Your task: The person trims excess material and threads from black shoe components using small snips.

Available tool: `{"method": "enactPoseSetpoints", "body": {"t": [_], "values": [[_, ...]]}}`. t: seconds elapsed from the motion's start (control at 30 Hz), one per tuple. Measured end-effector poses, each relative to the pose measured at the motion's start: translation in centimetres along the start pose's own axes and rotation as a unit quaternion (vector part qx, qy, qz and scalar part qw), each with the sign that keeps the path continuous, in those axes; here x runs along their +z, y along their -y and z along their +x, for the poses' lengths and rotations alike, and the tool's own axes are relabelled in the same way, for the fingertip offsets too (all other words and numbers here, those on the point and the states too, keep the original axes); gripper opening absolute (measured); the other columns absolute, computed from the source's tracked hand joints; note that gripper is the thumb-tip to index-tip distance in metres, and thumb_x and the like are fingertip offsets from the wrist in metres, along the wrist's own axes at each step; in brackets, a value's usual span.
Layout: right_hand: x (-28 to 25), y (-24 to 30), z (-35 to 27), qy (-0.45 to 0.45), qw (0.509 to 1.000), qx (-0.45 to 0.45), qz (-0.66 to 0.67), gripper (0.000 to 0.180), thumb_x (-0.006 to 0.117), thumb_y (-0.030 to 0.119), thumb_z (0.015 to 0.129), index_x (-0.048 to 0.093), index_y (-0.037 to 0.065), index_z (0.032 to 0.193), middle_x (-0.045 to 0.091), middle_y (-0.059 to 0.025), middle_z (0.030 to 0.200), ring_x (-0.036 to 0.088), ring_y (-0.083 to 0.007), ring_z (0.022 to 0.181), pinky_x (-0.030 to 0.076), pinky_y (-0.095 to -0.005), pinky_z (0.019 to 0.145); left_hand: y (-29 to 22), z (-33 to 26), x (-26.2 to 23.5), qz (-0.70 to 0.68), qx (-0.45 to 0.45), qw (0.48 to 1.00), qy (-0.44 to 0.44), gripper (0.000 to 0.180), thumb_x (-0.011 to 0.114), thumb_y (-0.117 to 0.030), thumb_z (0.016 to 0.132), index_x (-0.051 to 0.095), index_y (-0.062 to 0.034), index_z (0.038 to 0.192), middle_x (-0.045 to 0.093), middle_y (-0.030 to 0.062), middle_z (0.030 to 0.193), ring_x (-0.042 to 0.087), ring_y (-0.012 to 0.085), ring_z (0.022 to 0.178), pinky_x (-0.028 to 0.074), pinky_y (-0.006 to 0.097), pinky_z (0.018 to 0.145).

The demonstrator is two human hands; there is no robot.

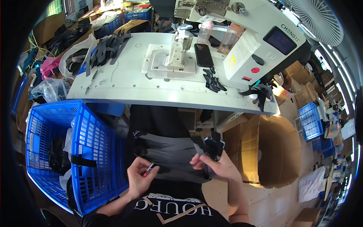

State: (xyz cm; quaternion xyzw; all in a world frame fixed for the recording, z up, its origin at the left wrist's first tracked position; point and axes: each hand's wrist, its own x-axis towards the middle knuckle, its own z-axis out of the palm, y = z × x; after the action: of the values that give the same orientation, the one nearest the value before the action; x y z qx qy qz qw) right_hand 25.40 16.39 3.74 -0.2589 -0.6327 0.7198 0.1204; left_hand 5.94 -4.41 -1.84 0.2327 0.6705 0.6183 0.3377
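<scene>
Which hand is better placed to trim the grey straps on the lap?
Left, probably: the left hand holds a small red-handled cutter at the grey straps; the right hand is occupied with black pieces.

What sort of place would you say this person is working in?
Most likely a sewing workshop: an industrial sewing machine on a white table, blue crates of black cut pieces, and cardboard boxes around.
</scene>
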Motion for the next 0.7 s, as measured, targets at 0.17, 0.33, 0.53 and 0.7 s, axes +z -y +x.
{"method": "enactPoseSetpoints", "body": {"t": [0.17,0.33,0.53,0.7], "values": [[-1.3,2.2,-0.2,0.025,0.999,0.033,-0.008,0.033,0.058,0.028,0.103,0.064,0.000,0.119,0.067,-0.0077,0.080,0.057,-0.0082,0.058,0.046,-0.0240,0.056,4.2,-1.7,-4.4,0.058,-0.022,0.995,-0.075,0.024,0.077,-0.001,0.085,0.053,-0.0024,0.088,0.062,0.0000,0.074,0.054,0.0008,0.068,0.042,0.016,0.058],[-0.2,4.2,-0.2,0.037,0.998,0.046,-0.010,0.037,0.053,0.022,0.104,0.057,0.005,0.137,0.067,-0.0084,0.075,0.051,-0.0065,0.051,0.042,-0.0226,0.051,1.2,-1.7,-5.0,0.238,0.106,0.959,-0.110,0.059,0.086,-0.007,0.072,0.054,-0.0032,0.122,0.048,0.0039,0.093,0.041,0.0076,0.061,0.040,0.022,0.055],[1.2,5.0,-0.8,0.063,0.998,-0.017,-0.021,0.035,0.051,0.010,0.102,0.055,0.000,0.136,0.073,-0.0222,0.105,0.052,-0.0056,0.050,0.043,-0.0201,0.049,-5.9,3.1,-1.8,0.255,0.381,0.887,0.057,0.039,0.085,-0.011,0.073,0.070,-0.0063,0.109,0.065,0.0084,0.090,0.065,0.0205,0.071,0.051,0.030,0.057],[2.1,6.1,-1.6,0.061,0.997,-0.050,-0.022,0.035,0.049,0.007,0.102,0.055,0.001,0.136,0.073,-0.0196,0.107,0.053,-0.0052,0.050,0.043,-0.0181,0.049,-6.7,4.4,-0.1,0.211,0.446,0.867,0.066,0.041,0.087,-0.017,0.071,0.073,-0.0088,0.108,0.064,0.0040,0.082,0.062,0.0163,0.063,0.048,0.029,0.056]]}}
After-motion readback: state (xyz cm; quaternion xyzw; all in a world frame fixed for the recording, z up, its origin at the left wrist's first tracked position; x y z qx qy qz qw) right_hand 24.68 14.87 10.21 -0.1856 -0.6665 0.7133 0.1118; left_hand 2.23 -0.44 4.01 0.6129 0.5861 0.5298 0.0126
